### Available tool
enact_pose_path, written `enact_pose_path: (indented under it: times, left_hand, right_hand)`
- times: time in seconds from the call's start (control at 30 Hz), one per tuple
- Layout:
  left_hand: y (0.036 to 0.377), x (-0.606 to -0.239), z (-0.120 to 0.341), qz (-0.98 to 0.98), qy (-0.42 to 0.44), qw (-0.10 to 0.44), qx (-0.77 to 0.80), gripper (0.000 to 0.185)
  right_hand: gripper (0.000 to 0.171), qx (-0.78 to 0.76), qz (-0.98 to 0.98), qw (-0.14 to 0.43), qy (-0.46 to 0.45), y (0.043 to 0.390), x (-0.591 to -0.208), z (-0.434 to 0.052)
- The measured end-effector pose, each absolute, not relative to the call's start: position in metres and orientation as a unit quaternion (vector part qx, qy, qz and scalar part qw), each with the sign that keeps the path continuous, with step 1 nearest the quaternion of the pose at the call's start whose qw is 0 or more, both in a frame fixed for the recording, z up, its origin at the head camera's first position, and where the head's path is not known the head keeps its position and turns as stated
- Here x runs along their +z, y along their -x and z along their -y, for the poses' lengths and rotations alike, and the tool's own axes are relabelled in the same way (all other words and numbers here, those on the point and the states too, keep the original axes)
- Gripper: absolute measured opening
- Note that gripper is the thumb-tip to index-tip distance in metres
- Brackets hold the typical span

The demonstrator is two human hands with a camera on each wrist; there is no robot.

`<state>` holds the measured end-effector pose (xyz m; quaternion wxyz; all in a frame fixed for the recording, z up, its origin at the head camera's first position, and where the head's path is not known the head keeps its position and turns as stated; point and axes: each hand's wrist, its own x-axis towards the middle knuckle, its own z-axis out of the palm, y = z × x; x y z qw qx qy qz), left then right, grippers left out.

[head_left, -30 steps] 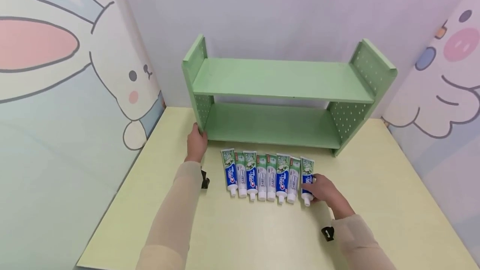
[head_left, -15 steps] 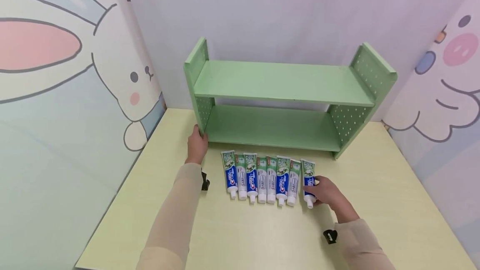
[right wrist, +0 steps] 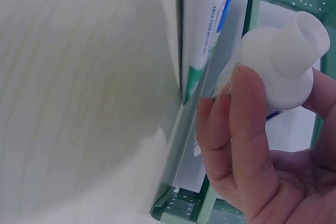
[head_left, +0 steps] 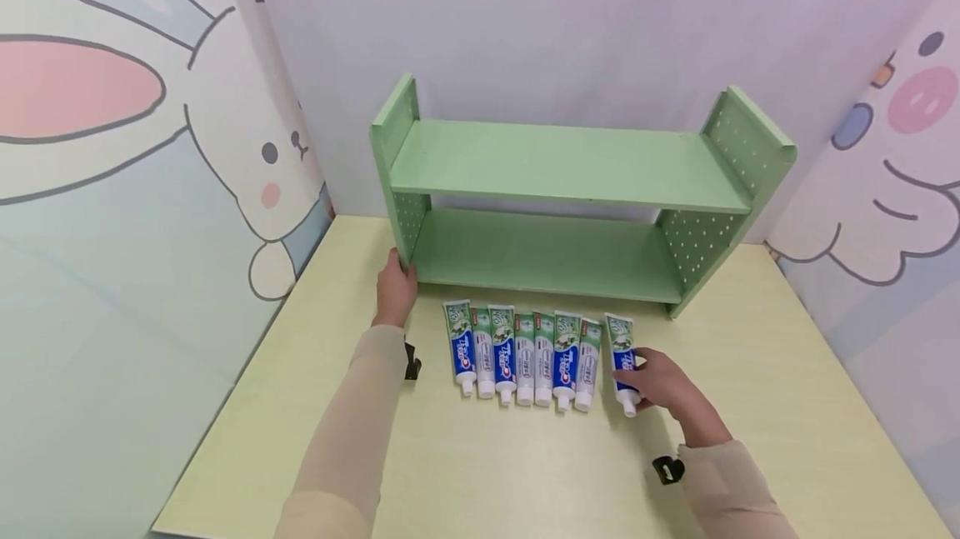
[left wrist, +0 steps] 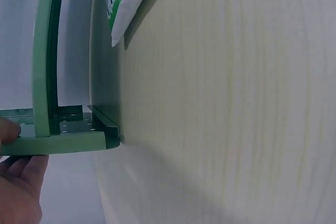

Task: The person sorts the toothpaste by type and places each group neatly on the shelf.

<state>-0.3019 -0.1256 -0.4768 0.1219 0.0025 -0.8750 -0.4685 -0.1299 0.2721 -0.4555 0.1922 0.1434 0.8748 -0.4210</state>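
Note:
My left hand (head_left: 395, 293) grips the lower left side panel of a green two-tier shelf (head_left: 547, 252). In the left wrist view, the thumb and fingers of that hand (left wrist: 21, 195) lie on opposite sides of the panel (left wrist: 68, 144). A blue, green and white toothpaste tube (head_left: 622, 335) is held in my right hand (head_left: 663, 381), right of a row of tubes. The right wrist view has the tube's white cap (right wrist: 296, 48) between the thumb and curled fingers (right wrist: 249, 114), with the tube raised off the table. Much of its body is hidden there.
Several toothpaste tubes, blue ones (head_left: 503, 356) and white ones (head_left: 524, 364), lie side by side before the shelf, caps toward me. The pale yellow table (head_left: 510, 472) meets walls printed with a rabbit (head_left: 247, 164) and a pig (head_left: 900, 156).
The right hand has moved a little to the right with its tube, widening the gap to the row. My left hand keeps its hold on the shelf.

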Motion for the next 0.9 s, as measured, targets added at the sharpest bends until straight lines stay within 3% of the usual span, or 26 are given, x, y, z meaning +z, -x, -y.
enact_pose_path:
  times: [0.43, 0.9]
  left_hand:
    - [0.300, -0.481, 0.126, 0.874, -0.001, 0.127, -0.469, 0.036]
    - [0.299, -0.477, 0.126, 0.876, 0.005, 0.132, -0.465, 0.034]
  right_hand:
    - [0.069, -0.439, -0.874, 0.175, -0.115, 0.126, -0.442, -0.278]
    - [0.068, -0.422, -0.888, 0.155, -0.097, 0.144, -0.425, -0.287]
